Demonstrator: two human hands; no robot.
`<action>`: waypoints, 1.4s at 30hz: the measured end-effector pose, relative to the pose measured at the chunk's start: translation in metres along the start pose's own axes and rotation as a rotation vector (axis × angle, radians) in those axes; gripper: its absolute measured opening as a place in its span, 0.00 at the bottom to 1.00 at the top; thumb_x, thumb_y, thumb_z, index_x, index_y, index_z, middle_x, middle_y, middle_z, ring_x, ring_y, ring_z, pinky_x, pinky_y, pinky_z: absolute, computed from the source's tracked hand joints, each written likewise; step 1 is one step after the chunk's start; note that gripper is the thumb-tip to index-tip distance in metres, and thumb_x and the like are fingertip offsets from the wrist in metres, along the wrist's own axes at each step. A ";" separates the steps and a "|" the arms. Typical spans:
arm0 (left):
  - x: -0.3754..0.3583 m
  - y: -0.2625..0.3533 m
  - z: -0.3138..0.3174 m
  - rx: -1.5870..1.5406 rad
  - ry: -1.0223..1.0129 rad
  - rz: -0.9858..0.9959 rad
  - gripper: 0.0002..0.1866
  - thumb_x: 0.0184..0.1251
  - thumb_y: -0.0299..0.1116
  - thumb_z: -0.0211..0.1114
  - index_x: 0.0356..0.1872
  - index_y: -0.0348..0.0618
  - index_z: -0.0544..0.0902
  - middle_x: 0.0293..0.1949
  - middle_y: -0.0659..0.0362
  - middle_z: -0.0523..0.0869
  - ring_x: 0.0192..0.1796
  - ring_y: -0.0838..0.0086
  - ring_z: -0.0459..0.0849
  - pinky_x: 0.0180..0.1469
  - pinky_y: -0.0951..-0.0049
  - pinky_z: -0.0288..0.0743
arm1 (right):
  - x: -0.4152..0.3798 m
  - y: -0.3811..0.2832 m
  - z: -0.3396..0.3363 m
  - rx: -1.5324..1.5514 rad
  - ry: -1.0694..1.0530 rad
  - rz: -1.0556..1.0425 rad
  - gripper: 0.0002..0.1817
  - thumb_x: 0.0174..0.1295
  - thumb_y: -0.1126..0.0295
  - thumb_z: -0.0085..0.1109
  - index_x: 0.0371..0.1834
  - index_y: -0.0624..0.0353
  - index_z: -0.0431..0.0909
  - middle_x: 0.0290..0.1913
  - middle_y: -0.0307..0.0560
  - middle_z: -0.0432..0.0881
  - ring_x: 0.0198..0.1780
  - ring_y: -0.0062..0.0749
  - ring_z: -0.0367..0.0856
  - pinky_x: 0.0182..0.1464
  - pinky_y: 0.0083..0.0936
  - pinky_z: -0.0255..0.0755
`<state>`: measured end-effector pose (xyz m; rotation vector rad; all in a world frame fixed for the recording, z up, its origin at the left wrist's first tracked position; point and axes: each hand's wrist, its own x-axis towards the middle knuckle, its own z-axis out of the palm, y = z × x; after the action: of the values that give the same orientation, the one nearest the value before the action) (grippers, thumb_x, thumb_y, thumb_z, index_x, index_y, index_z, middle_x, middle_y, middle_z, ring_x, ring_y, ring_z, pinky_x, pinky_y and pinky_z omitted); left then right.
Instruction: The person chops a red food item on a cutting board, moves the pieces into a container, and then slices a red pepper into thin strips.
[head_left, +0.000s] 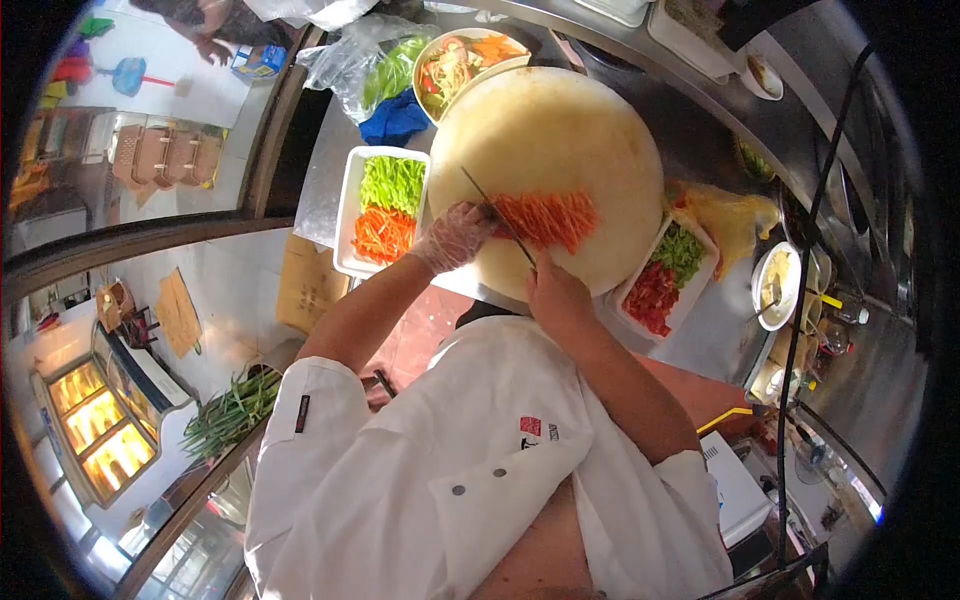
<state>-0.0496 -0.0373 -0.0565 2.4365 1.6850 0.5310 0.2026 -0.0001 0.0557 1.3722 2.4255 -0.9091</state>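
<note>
A round cutting board [560,120] lies on the metal counter, with a pile of orange-red shreds [555,218] on it. My right hand [557,293] is closed round the handle of a knife [500,218], whose blade stands at the left end of the pile. Gloved in clear plastic, my left hand [458,236] presses with bent fingers on the orange-red food beside the blade; its fingertips are partly hidden. Left of the board, a white tray [345,215] holds green shreds [392,184] and red shreds [383,234]. Another white tray [640,325] at the right holds chopped green and red pieces.
Behind the board's left side is a bowl [523,58] of mixed shreds. A blue cloth [393,120] and clear plastic bags [340,65] lie beside it. A yellowish bag [735,220] and a white bowl [790,310] are at the right. Someone's hand [212,48] shows beyond the glass.
</note>
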 end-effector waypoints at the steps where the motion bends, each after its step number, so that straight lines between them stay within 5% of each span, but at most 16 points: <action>1: 0.000 -0.001 0.002 -0.021 -0.017 0.003 0.17 0.65 0.32 0.67 0.55 0.54 0.88 0.58 0.54 0.84 0.58 0.54 0.82 0.60 0.50 0.77 | -0.006 0.000 -0.004 -0.005 -0.004 0.009 0.15 0.81 0.61 0.51 0.55 0.65 0.71 0.40 0.65 0.88 0.43 0.65 0.89 0.46 0.57 0.82; 10: -0.003 -0.002 0.004 -0.012 0.081 0.053 0.13 0.65 0.31 0.67 0.50 0.47 0.86 0.58 0.52 0.84 0.56 0.54 0.83 0.59 0.53 0.79 | -0.007 -0.004 -0.009 0.009 -0.024 0.010 0.14 0.81 0.61 0.51 0.50 0.64 0.72 0.41 0.66 0.88 0.43 0.64 0.90 0.46 0.56 0.83; 42: -0.006 0.003 -0.014 -0.005 0.108 0.019 0.15 0.65 0.30 0.66 0.52 0.50 0.88 0.58 0.53 0.85 0.64 0.54 0.81 0.68 0.53 0.78 | -0.006 -0.016 -0.012 -0.012 -0.021 -0.021 0.13 0.80 0.62 0.51 0.48 0.63 0.72 0.36 0.65 0.87 0.39 0.66 0.89 0.43 0.58 0.83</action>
<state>-0.0543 -0.0451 -0.0440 2.4637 1.6996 0.6800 0.1938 -0.0030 0.0741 1.3289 2.4296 -0.9081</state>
